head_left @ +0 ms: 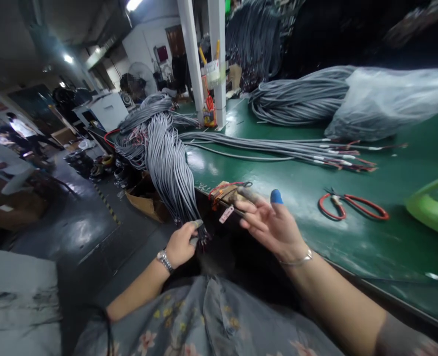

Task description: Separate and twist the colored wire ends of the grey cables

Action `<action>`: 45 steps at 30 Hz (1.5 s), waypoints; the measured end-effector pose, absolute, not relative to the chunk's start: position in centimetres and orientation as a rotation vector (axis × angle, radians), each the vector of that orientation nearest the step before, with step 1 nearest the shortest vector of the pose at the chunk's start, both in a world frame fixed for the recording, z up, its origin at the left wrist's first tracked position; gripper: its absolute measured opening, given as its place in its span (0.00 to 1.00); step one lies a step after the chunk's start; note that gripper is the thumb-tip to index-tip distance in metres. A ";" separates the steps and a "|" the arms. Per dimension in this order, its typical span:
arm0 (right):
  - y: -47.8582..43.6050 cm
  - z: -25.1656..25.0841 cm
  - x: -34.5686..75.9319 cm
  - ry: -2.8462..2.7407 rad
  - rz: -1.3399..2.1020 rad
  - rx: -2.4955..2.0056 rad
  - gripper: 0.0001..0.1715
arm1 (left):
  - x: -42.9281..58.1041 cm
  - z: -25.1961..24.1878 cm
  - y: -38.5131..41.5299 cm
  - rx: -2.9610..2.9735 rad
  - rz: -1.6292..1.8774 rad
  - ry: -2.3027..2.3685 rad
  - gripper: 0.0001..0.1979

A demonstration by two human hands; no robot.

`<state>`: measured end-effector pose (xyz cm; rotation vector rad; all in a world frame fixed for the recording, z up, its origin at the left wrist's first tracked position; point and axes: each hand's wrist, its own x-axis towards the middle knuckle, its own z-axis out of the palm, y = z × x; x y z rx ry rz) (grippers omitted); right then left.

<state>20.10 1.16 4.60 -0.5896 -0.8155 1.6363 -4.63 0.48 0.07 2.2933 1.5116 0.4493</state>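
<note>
- Left hand (pixel 181 243): closed on one grey cable (pixel 195 232) at the lower end of the hanging bundle (pixel 167 163), off the bench (pixel 278 183) edge.
- Right hand (pixel 270 222): open, fingers spread, blue cot on one fingertip; touching the small fixture (pixel 226 195) at the bench edge.
- Cable judged light, limp, smooth-jacketed; stripped wire ends fragile; best gripped on the jacket just behind them.
- Scissors (pixel 352 206) lying well right.

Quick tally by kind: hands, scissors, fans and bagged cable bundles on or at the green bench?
Hands: 2, left hand gripping grey cable ends, right hand open by a small jig
Red-handled scissors: 1
Green fan: 1
Plastic-bagged cable bundle: 1
Total: 5
</note>
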 end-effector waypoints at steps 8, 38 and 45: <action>5.8 7.0 28.4 -1.439 0.667 -1.243 0.23 | -6.8 2.6 3.6 2.278 0.461 1.925 0.15; 10.2 -1.3 31.5 -2.093 0.039 -1.750 0.27 | 16.7 6.6 33.8 3.015 -0.027 1.141 0.45; 9.7 -0.3 30.8 -2.070 0.054 -1.766 0.25 | 18.3 7.0 35.3 2.932 -0.139 1.314 0.35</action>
